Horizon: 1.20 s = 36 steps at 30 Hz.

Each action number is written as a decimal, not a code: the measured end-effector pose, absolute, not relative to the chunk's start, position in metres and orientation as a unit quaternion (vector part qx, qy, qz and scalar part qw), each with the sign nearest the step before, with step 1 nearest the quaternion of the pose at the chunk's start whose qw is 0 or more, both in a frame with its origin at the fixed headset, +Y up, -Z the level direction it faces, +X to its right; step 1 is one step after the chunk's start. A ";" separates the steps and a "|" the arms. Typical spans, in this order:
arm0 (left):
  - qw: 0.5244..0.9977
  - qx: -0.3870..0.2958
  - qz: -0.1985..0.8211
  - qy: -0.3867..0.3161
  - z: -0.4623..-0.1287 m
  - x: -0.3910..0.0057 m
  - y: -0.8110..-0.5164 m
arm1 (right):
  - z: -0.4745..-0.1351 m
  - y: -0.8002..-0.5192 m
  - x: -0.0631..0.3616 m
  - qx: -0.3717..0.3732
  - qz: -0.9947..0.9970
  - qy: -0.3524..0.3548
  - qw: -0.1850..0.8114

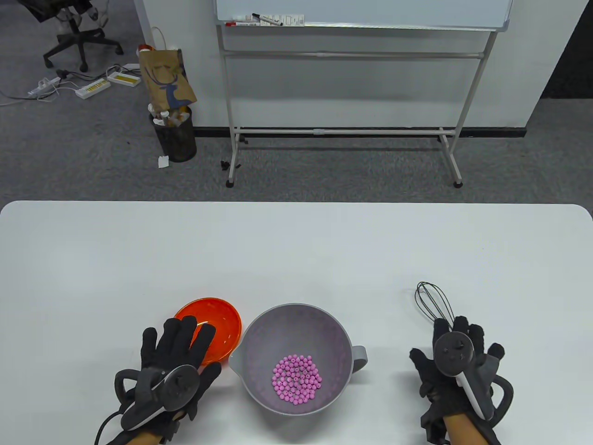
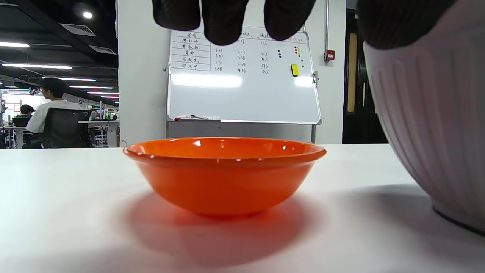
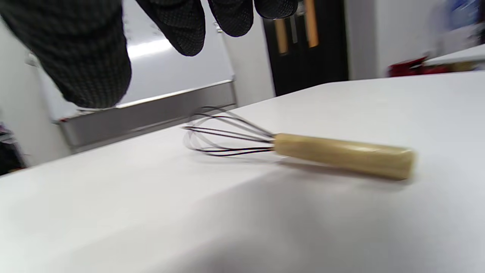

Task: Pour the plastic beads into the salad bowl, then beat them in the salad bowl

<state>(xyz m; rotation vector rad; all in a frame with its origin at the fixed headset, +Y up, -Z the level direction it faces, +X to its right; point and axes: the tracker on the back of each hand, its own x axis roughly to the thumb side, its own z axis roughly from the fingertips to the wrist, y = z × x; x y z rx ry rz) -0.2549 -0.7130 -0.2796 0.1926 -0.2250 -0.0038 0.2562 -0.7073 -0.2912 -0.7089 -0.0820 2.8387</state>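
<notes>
Grey salad bowl [image 1: 296, 338], centre: holds pink beads [image 1: 297, 378]. Orange bowl [image 1: 211, 327], left: empty, left hand [image 1: 173, 357] relaxed above. Whisk [image 1: 433, 303], right: lying flat, right hand [image 1: 456, 366] loose above, grasping nothing.

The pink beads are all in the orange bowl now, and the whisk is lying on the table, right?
Not quite. The pink beads are in the grey salad bowl, as the table view shows. The orange bowl beside it looks empty. The whisk is indeed lying on the table, under the right hand.
</notes>
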 end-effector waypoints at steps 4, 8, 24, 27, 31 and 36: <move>0.990 0.091 -0.005 -0.108 -0.281 -0.257 -0.714 | -0.299 -0.724 0.290 -0.319 0.945 0.004 0.068; 0.989 0.092 -0.006 -0.111 -0.281 -0.256 -0.715 | -0.303 -0.744 0.312 -0.366 0.926 0.038 0.084; 0.990 0.092 -0.009 -0.105 -0.283 -0.259 -0.716 | -0.295 -0.763 0.328 -0.391 0.909 0.018 0.143; 0.991 0.088 0.002 -0.102 -0.282 -0.260 -0.715 | -0.288 -0.750 0.322 -0.360 0.909 -0.054 0.204; 0.991 0.086 0.022 -0.099 -0.281 -0.263 -0.713 | -0.278 -0.735 0.313 -0.298 0.901 -0.144 0.280; 0.988 0.093 0.080 -0.094 -0.282 -0.273 -0.700 | -0.261 -0.706 0.303 -0.233 0.876 -0.229 0.355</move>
